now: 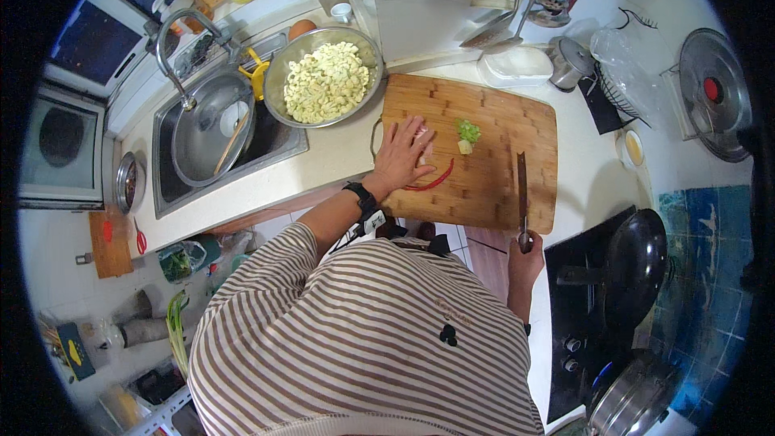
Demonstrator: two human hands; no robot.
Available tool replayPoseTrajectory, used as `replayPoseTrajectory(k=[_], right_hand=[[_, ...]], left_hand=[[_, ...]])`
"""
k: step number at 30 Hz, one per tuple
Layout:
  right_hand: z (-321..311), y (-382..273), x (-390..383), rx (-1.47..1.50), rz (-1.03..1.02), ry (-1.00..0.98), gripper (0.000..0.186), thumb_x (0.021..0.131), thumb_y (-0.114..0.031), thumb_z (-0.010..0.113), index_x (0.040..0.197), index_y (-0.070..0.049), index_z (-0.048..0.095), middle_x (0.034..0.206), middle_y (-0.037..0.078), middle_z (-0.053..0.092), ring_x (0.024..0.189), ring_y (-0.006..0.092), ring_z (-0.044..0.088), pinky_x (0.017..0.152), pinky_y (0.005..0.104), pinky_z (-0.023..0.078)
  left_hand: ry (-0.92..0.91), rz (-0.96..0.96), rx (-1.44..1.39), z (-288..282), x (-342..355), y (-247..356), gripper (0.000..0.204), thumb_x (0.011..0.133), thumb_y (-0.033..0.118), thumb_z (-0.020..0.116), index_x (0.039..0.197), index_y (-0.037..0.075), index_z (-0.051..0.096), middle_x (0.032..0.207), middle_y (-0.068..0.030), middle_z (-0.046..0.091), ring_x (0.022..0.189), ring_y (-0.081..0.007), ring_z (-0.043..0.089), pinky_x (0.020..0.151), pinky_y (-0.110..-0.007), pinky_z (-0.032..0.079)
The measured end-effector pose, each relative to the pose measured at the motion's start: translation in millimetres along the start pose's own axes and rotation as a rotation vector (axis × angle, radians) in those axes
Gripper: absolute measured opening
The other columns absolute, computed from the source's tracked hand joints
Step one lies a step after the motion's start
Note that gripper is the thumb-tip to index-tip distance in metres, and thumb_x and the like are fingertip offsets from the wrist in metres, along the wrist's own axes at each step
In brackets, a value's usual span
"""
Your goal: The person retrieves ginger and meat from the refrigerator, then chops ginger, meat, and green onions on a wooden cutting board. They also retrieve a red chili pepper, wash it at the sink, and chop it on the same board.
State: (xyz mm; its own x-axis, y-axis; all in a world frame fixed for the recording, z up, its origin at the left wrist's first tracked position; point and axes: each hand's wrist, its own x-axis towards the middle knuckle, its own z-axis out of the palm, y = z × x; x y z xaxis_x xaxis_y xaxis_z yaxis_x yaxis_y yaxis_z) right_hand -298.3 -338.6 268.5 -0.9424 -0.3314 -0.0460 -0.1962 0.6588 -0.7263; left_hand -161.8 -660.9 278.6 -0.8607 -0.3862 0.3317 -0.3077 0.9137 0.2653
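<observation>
My left hand [398, 155] lies on the left part of a wooden cutting board [484, 202], its fingers stretched out and apart over a pale pink piece [423, 136] that looks like raw meat. Much of that piece is hidden under the fingers. A red chili [438, 179] curves just below the fingertips. Toward the board's middle sit a small heap of chopped green scallion [467, 130] and a pale yellowish chunk [465, 147]. At the board's right side, my right hand [526, 250] is closed round the handle of a kitchen knife [522, 186], whose blade points away from me, seen edge-on.
A steel bowl [274, 105] full of pale chopped pieces stands left of the board, by a sink [165, 194] with another metal bowl [186, 153]. On the right are a stove [569, 315], a black wok [634, 266] and a steel pot [634, 404]. Utensils [557, 0] hang behind.
</observation>
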Motion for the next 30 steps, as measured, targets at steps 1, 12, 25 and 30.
replayPoseTrajectory(k=[1,12,25,30], right_hand=[[0,0,-3,0.000,-0.002,0.008,0.036,0.075,-0.013,0.071,0.108,-0.004,0.059,0.085,0.015,0.066,0.075,0.0259,0.065,0.072,0.0369,0.052],[0,-5,-24,0.077,0.007,0.025,0.033,0.077,-0.012,0.071,0.107,-0.003,0.060,0.079,0.012,0.064,0.069,0.0189,0.061,0.067,0.0326,0.051],[4,-46,-26,0.086,-0.125,-0.274,0.026,0.087,-0.022,0.065,0.100,-0.001,0.057,0.084,0.018,0.063,0.077,0.0341,0.063,0.069,0.0408,0.049],[-1,-55,-29,0.006,-0.199,-0.427,0.028,0.088,-0.024,0.063,0.103,-0.003,0.055,0.090,0.020,0.063,0.084,0.0380,0.061,0.072,0.0456,0.048]], left_hand=[[-0.020,0.023,0.018,3,3,-3,0.076,0.073,0.040,0.075,0.136,0.015,0.042,0.144,-0.0172,0.033,0.134,-0.0371,0.030,0.108,-0.055,0.022],[0.015,0.142,0.061,12,34,-39,0.057,0.082,0.042,0.064,0.128,0.013,0.050,0.142,-0.0151,0.037,0.134,-0.0343,0.031,0.110,-0.055,0.020],[-0.257,0.212,-0.223,-17,-39,-8,0.031,0.081,0.023,0.067,0.104,0.005,0.058,0.098,-0.0131,0.055,0.092,-0.0335,0.054,0.079,-0.042,0.045],[-0.263,0.132,-0.232,-4,-41,2,0.024,0.079,0.019,0.066,0.095,0.005,0.055,0.091,-0.0133,0.053,0.087,-0.0345,0.054,0.075,-0.043,0.045]])
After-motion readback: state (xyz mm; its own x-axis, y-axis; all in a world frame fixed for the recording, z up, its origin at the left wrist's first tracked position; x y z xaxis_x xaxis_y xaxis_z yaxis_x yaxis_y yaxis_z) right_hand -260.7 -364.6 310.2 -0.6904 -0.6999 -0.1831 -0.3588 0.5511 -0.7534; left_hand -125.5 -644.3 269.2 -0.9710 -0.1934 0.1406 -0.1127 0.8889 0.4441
